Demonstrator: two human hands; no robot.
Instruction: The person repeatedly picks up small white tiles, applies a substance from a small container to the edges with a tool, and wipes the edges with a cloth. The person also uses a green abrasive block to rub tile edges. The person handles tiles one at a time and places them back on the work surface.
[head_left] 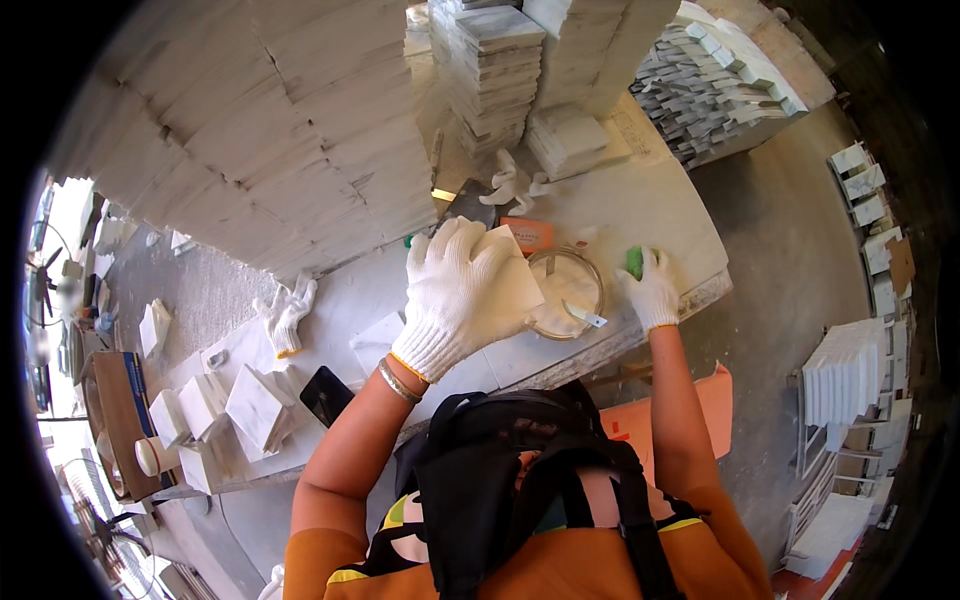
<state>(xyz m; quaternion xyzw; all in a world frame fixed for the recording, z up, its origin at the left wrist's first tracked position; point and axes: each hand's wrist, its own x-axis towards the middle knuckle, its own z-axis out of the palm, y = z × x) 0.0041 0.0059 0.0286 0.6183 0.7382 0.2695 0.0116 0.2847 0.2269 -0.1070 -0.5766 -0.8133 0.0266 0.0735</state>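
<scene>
Your left hand (452,290) fingers grasp a white marble tile (510,290) at frame centre, over the desk (660,215). Your right hand (652,290) clenches a green sponge (634,262) beside the round dish (566,292); wiping the tile likely follows.

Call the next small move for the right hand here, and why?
Probably bring the green pad in the right hand across to the white tile the left hand holds up. The pad sits just beside the round tin of white paste, and the tile's face is lifted over the bench.
</scene>
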